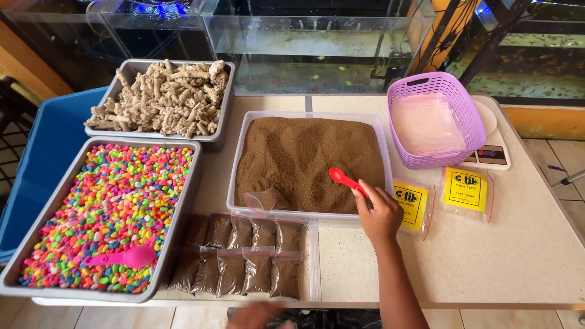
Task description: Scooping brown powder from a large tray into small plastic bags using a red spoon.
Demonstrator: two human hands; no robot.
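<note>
Grip of your right hand: fingers curled together and clamped on the handle end of a red spoon. The handle is hidden inside the hand; only the bowl and a short run of stem show. Long axis of the spoon runs diagonally, bowl pointing up and to the left of the grip, away from you, handle coming back down into the palm. The bowl sits just above or on the brown granules in the clear tub; contact cannot be told. The hand itself hovers over the tub's near right corner.

Your left hand shows only as a blurred sliver at the bottom edge, well to the lower left of the grip; whether its fingers are apart or together you cannot tell.

Left of the grip, inside the tub at its near wall, leans one small clear bag partly filled with granules. Below and left, on the counter, lie two rows of filled bags. Just right of the grip lie two yellow-labelled packets. Above right stands a purple basket on a scale. Far left: a tray of coloured pebbles with a pink scoop, and a tray of pale coral pieces.
</note>
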